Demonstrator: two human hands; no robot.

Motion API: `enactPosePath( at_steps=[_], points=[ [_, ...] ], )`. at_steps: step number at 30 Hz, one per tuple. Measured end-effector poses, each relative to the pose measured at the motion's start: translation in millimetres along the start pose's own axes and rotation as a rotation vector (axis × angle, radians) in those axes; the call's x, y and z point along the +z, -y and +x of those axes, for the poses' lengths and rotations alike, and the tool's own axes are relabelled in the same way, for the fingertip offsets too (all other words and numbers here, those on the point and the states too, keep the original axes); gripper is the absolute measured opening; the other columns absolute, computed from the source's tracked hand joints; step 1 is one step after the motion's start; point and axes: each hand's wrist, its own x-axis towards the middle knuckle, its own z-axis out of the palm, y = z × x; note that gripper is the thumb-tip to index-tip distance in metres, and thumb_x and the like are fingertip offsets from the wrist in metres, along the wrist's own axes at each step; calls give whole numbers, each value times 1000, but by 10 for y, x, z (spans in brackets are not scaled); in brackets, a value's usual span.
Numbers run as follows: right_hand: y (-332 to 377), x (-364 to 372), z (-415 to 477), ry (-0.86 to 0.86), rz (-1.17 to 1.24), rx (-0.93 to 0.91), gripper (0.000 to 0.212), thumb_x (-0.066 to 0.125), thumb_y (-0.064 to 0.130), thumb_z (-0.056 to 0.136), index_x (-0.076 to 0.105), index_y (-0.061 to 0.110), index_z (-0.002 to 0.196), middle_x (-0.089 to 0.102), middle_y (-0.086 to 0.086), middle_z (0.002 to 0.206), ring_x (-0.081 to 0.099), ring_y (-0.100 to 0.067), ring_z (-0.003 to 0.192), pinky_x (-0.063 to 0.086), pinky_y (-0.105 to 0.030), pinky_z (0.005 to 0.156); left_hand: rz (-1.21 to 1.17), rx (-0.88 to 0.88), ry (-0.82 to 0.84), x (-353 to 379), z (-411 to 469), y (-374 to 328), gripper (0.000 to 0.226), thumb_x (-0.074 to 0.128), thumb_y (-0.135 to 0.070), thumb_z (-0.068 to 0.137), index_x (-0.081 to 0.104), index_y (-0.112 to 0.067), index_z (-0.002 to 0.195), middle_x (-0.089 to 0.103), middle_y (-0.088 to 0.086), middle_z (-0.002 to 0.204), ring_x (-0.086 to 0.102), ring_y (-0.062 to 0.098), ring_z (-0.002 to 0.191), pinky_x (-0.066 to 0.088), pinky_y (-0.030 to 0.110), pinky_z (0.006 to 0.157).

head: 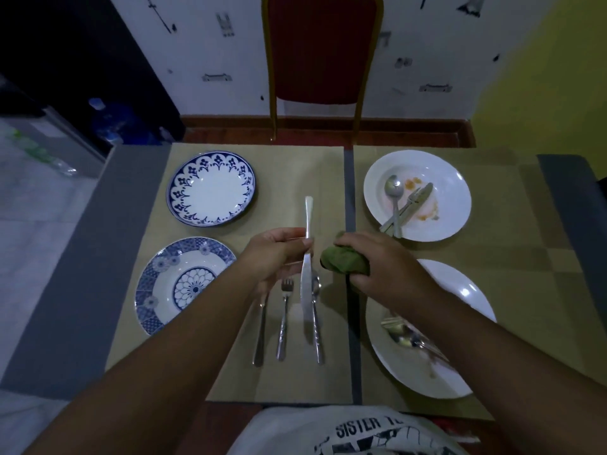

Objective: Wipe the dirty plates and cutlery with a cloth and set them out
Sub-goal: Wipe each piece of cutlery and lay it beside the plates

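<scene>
Pinching the knife (307, 257) at mid-length, the left hand (272, 257) holds it above the surface, long axis running away from the person, blade nearest them. Just right, the right hand (377, 261) has its grip closed around a bunched green cloth (343, 262). Below lie a fork (284, 318) and spoon (317, 318).

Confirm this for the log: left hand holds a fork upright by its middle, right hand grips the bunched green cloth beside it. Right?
Not quite. The head view shows the left hand holding a knife, not a fork. The right hand does grip the green cloth beside it.
</scene>
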Motion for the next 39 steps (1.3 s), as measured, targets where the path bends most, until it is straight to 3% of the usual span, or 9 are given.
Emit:
enactPosePath(
  at_steps=[11, 19, 25, 29, 32, 33, 35, 37, 39],
  points=[
    [-48, 244, 758, -11, 1, 23, 52, 72, 10, 67, 62, 24, 116, 63, 8, 112, 56, -11, 103, 48, -35, 86, 88, -42, -145, -362, 834, -529, 21, 71, 6, 87, 71, -1, 107, 77, 14, 84, 74, 16, 62, 60, 26, 54],
    [-186, 450, 1047, 11, 18, 67, 54, 72, 15, 67, 59, 31, 117, 61, 13, 112, 54, -7, 101, 44, -26, 82, 373, 76, -252, -415, 1259, -452, 21, 74, -5, 85, 77, -21, 99, 78, 9, 102, 75, 24, 91, 61, 41, 89],
    [-172, 525, 1089, 14, 34, 93, 53, 72, 12, 67, 62, 27, 116, 63, 11, 112, 55, -6, 101, 44, -22, 83, 244, 55, -340, -383, 1301, -327, 23, 72, -7, 87, 76, -11, 109, 77, 11, 100, 74, 26, 94, 61, 41, 89],
    [-169, 539, 1093, 20, 33, 108, 52, 72, 11, 68, 62, 28, 116, 62, 11, 112, 54, -8, 101, 44, -23, 83, 82, -1, -360, -377, 1213, -387, 21, 55, -6, 84, 63, -10, 65, 58, 14, 71, 53, 25, 68, 44, 37, 65],
    [-175, 529, 1075, 13, 38, 97, 51, 71, 9, 66, 63, 25, 115, 63, 10, 110, 56, -9, 101, 43, -22, 82, 96, 14, -348, -430, 1084, -375, 24, 53, -12, 84, 53, -15, 61, 49, 12, 74, 44, 25, 72, 37, 38, 65],
    [-178, 523, 1063, 16, 41, 88, 51, 71, 9, 66, 63, 25, 114, 63, 10, 109, 56, -9, 100, 43, -22, 82, 136, 53, -312, -446, 1011, -359, 22, 53, -15, 87, 60, -15, 66, 51, 9, 75, 45, 24, 73, 37, 36, 65],
    [-191, 508, 1027, 23, 48, 81, 50, 70, 9, 67, 62, 26, 113, 62, 11, 108, 56, -8, 99, 44, -23, 81, 513, 227, -228, -499, 836, -298, 23, 54, -21, 94, 74, -18, 104, 61, -1, 93, 56, 19, 87, 42, 30, 76],
    [-208, 497, 976, 31, 40, 80, 49, 70, 9, 68, 62, 26, 113, 62, 11, 108, 55, -9, 99, 46, -28, 82, 1086, 501, -113, -548, 674, -183, 33, 54, -21, 95, 64, -18, 126, 61, -4, 109, 59, 17, 103, 44, 30, 86],
    [-221, 485, 927, 33, 14, 72, 49, 70, 9, 68, 62, 25, 114, 62, 8, 110, 55, -12, 101, 46, -32, 84, 1440, 637, 14, -540, 593, -74, 41, 53, -22, 96, 52, -13, 136, 55, 8, 135, 50, 28, 127, 40, 38, 103]
  ],
)
